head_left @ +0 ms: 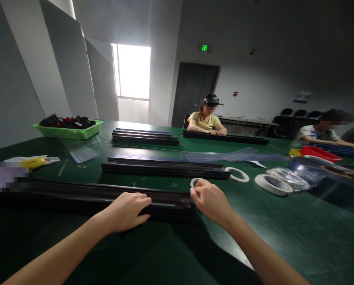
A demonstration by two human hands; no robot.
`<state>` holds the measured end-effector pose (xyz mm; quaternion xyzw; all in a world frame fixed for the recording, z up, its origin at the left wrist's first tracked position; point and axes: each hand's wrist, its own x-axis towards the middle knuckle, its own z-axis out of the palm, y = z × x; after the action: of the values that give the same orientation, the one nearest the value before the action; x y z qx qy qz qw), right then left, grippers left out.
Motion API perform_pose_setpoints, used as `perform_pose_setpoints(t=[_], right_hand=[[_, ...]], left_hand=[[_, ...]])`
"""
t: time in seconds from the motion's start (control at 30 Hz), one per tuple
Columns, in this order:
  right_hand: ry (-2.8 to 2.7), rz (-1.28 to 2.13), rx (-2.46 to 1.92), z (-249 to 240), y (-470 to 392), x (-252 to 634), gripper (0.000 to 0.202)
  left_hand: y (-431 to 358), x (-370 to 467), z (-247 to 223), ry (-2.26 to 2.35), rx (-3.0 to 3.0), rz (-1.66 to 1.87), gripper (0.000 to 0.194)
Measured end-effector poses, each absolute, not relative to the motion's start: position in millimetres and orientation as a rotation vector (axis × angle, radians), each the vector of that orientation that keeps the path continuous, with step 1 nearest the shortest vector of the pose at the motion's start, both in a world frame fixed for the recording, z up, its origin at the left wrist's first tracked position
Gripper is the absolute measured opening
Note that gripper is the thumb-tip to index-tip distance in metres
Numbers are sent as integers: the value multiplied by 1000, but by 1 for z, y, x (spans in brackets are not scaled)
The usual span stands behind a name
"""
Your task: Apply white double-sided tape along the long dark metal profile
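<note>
A long black channel-shaped profile point(84, 198) lies across the green table point(283, 237) in front of me. My left hand point(127, 211) grips it near its right part, fingers over the far side and thumb at the near side. At the profile's right end is my right hand point(208, 200), its fingers curled together in a pinch; what they hold is too small to make out. Just behind those fingers lies a small white tape roll point(196, 182), partly hidden by them. A second black profile point(165, 169) rests farther back, with a white tape ring point(237, 175) by its right end.
Farther back are stacked profiles point(145, 137), clear strips point(236, 155) and a green basket point(64, 132) of black parts. Thick tape rolls point(273, 185) and a red tray point(320, 153) stand right. Yellow-handled pliers point(34, 162) lie left. Two people sit across the table.
</note>
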<state>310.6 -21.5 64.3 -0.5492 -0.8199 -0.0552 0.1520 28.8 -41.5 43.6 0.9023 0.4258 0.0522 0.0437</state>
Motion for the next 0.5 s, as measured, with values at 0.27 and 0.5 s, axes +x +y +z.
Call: perform_pose_setpoints(t=[0.27, 0.5], right_hand=[[-2324, 43, -1826, 66, -25, 311, 62], [-2355, 0, -1775, 65, -24, 310, 66]], left_hand=[[-41, 28, 40, 1308, 2793, 155, 19], [-40, 28, 42, 1300, 2784, 168, 18]])
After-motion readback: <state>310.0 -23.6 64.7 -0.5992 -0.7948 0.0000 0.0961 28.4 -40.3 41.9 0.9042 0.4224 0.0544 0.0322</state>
